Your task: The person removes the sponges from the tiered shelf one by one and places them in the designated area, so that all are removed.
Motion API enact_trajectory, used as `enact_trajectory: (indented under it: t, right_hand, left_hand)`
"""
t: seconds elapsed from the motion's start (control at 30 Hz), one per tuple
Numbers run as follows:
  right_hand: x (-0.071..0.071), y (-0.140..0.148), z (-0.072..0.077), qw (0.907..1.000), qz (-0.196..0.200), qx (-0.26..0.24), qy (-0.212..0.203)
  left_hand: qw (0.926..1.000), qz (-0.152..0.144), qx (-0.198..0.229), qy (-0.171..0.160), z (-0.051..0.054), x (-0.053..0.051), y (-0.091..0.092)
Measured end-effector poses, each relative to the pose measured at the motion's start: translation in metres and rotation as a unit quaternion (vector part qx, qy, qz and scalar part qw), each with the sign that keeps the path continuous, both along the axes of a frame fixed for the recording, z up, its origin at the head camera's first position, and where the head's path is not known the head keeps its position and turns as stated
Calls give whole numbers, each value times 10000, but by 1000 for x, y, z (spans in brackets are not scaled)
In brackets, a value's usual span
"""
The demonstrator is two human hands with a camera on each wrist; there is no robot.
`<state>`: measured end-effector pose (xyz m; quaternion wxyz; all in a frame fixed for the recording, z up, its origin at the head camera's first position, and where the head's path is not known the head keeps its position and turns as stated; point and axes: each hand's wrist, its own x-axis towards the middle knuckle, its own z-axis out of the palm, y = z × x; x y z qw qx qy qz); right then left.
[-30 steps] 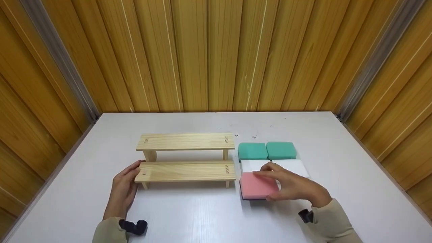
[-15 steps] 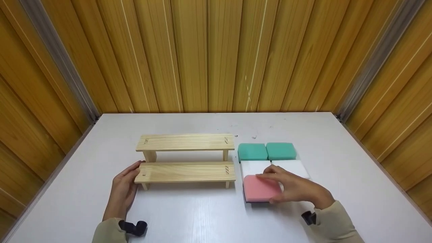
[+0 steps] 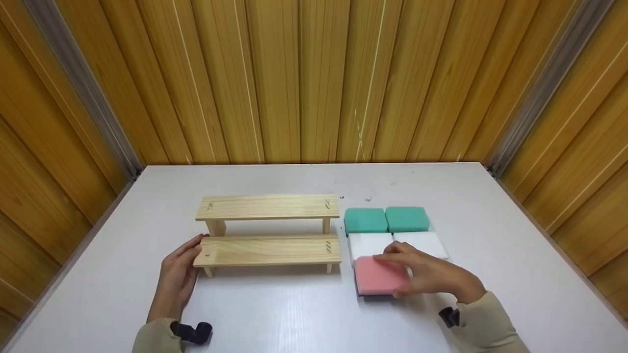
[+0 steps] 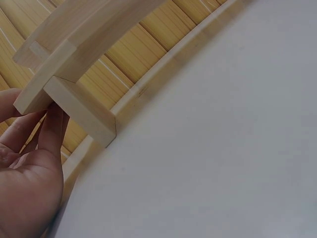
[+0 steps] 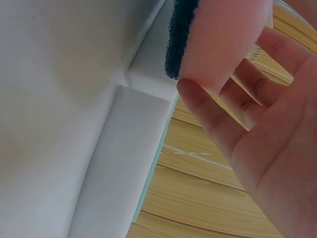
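Note:
In the head view, my right hand (image 3: pixel 427 272) pinches a pink sponge (image 3: pixel 378 277) between thumb and fingers. Its dark scouring layer (image 5: pixel 181 39) faces down, and the sponge seems raised off the table in front of two white sponges (image 3: pixel 370 241). The hand partly covers the white ones. My left hand (image 3: pixel 179 274) grips the left end of the lower board of a two-step wooden stand (image 3: pixel 267 251). The left wrist view shows the thumb over the board (image 4: pixel 37 96) and fingers under it, beside a leg (image 4: pixel 81 106).
Two green sponges (image 3: pixel 365 220) lie side by side behind the white ones, just right of the stand. The white table (image 3: pixel 274 314) ends at wood-patterned panels (image 3: pixel 294 83) at the back and sides.
The pink sponge has shifted slightly right and toward me in my right hand, mostly in the first half second. The left hand keeps its grip on the stand.

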<state>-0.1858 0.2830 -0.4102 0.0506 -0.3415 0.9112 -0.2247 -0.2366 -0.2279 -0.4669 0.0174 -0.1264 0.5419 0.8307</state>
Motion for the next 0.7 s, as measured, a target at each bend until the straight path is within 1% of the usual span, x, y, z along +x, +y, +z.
enact_trajectory:
  t: [0.13,0.37,0.6,0.7]
  right_hand:
    - [0,-1,-1,10000,33,61,-15]
    - [-1,-1,-1,9997,-18,175,-181]
    - [-2,-2,-5,9998,30,206,-17]
    - [-2,-2,-7,9997,69,211,45]
  left_hand:
    - [10000,16,56,-29,0,1,-1]
    - [9999,45,124,-17,-1,2,-1]
    - [9999,25,42,98,-1,1,-1]
    - [9999,21,89,109,0,1,-1]
